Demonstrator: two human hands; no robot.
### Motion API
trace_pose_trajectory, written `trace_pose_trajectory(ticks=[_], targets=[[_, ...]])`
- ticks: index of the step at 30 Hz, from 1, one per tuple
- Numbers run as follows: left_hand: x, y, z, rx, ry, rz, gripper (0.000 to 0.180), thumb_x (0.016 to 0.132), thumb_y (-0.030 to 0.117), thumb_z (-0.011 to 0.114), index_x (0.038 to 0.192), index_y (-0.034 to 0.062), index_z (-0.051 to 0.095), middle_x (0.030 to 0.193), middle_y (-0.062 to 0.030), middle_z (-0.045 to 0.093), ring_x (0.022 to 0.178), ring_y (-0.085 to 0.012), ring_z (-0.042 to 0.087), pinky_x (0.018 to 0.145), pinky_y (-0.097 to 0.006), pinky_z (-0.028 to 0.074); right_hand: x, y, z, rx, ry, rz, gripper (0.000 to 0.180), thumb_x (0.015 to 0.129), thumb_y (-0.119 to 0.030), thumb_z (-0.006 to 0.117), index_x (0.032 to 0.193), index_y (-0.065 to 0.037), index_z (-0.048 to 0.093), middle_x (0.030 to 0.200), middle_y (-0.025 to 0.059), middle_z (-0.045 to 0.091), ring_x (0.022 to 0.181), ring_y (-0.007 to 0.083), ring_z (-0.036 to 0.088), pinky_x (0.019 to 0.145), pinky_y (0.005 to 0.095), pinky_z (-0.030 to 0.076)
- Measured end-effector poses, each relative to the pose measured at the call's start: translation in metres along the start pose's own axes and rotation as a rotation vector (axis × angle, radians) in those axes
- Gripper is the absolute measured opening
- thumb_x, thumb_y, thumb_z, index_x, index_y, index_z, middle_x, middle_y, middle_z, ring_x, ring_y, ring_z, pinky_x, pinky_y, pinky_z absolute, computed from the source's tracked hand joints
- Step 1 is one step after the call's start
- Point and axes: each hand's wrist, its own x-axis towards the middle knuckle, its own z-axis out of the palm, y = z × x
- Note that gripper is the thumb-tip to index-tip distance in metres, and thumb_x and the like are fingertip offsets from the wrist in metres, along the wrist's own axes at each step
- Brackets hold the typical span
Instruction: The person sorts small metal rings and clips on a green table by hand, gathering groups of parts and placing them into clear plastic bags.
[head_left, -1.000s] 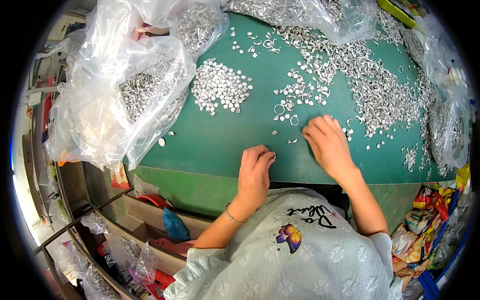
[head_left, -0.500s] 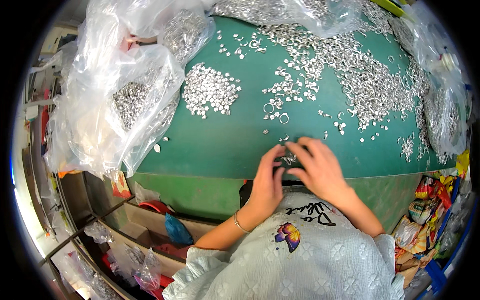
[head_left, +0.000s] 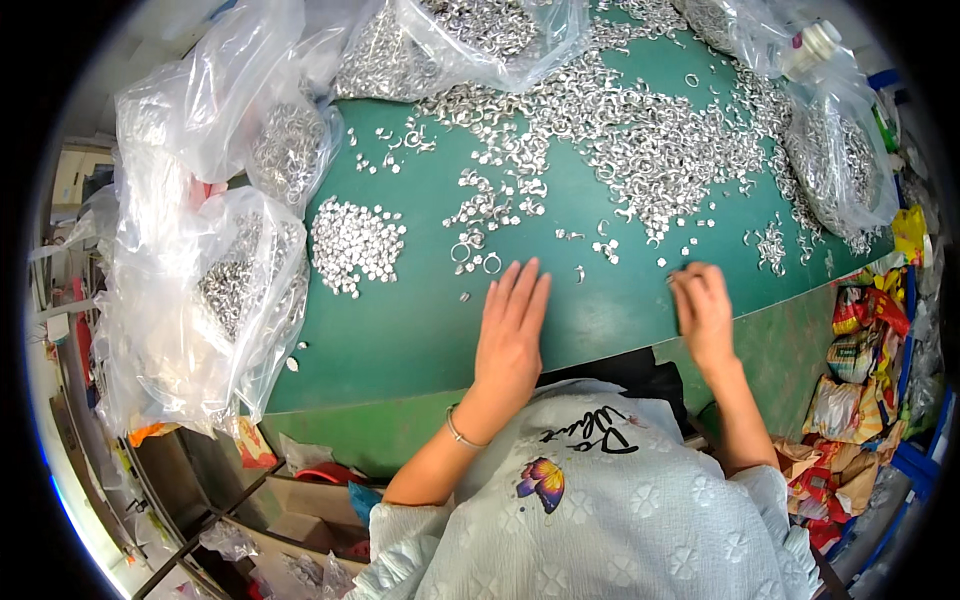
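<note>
My left hand point(head_left: 515, 325) lies flat near the front of the green table point(head_left: 420, 340), palm down, fingers stretched out and holding nothing. To its right, my right hand point(head_left: 706, 312) is closed, fingers curled together and fingertips at the tabletop; anything pinched there is too small to make out. Just beyond the left fingertips are two round silver rings point(head_left: 492, 263). A pile of small silver flower-shaped pieces point(head_left: 355, 245) sits to the left. Farther back spreads a large heap of silver open rings point(head_left: 660, 150). A small cluster of silver pieces point(head_left: 770, 248) lies beyond my right hand.
Clear plastic bags of silver parts point(head_left: 240, 270) stand along the left, with another bag point(head_left: 480, 45) at the back and one point(head_left: 840, 165) at the right. Open drawers point(head_left: 300, 510) are below left. Colourful packets point(head_left: 850, 400) fill the lower right.
My hands have parted: the left has flattened on the table, and the right has moved rightward and curled. The small pieces between them have gone from that spot. The whole view has shifted.
</note>
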Motion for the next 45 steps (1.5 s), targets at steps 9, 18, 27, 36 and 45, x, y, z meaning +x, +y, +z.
trace_pose_trajectory(ticks=[9, 18, 27, 36, 45], targets=[[0.018, 0.007, 0.02, 0.006, -0.118, 0.135, 0.043, 0.077, -0.01, 0.054, 0.12, -0.0047, 0.056, 0.136, -0.0159, 0.046, 0.133, -0.0363, 0.038, 0.11, -0.059, 0.024, 0.039, -0.024, 0.002, 0.012, 0.122, -0.041, 0.023, 0.078, -0.008, 0.07, 0.1, -0.004, 0.064, 0.099, 0.0106, 0.058, 0.091, 0.0296, 0.054, 0.077, 0.0399, 0.042], [-0.012, -0.011, -0.005, -0.068, 0.116, -0.051, 0.029, 0.079, -0.013, 0.057, 0.107, -0.0079, 0.061, 0.117, -0.0177, 0.057, 0.118, -0.0357, 0.053, 0.098, -0.043, 0.045, 0.056, -0.043, 0.029, 0.033, 0.063, -0.07, 0.017, 0.076, -0.005, 0.069, 0.092, -0.004, 0.065, 0.09, 0.0066, 0.059, 0.085, 0.0259, 0.054, 0.072, 0.0367, 0.039], [-0.015, 0.003, 0.007, -0.179, 0.142, -0.087, 0.047, 0.077, -0.006, 0.066, 0.123, -0.0011, 0.055, 0.124, -0.0163, 0.053, 0.116, -0.0369, 0.051, 0.098, -0.043, 0.043, 0.044, -0.092, 0.053, 0.376, -0.169, -0.162, 0.017, 0.076, -0.006, 0.068, 0.092, -0.003, 0.064, 0.093, 0.0073, 0.059, 0.086, 0.0271, 0.053, 0.073, 0.0365, 0.039], [-0.019, -0.019, 0.011, -0.142, 0.121, -0.009, 0.042, 0.077, -0.007, 0.066, 0.118, -0.002, 0.057, 0.121, -0.016, 0.053, 0.115, -0.0347, 0.053, 0.097, -0.042, 0.044, 0.071, -0.068, 0.054, -0.013, -0.079, -0.213, 0.008, 0.076, -0.009, 0.067, 0.082, -0.006, 0.062, 0.088, 0.005, 0.055, 0.084, 0.024, 0.05, 0.07, 0.0373, 0.037], [-0.007, 0.008, 0.001, -0.084, 0.052, -0.02, 0.037, 0.077, -0.008, 0.064, 0.114, -0.0016, 0.059, 0.12, -0.0157, 0.053, 0.119, -0.0361, 0.051, 0.104, -0.051, 0.039, 0.066, -0.067, 0.041, 0.051, 0.032, -0.042, 0.013, 0.078, -0.009, 0.069, 0.088, -0.003, 0.064, 0.092, 0.0094, 0.058, 0.084, 0.0274, 0.051, 0.072, 0.039, 0.038]])
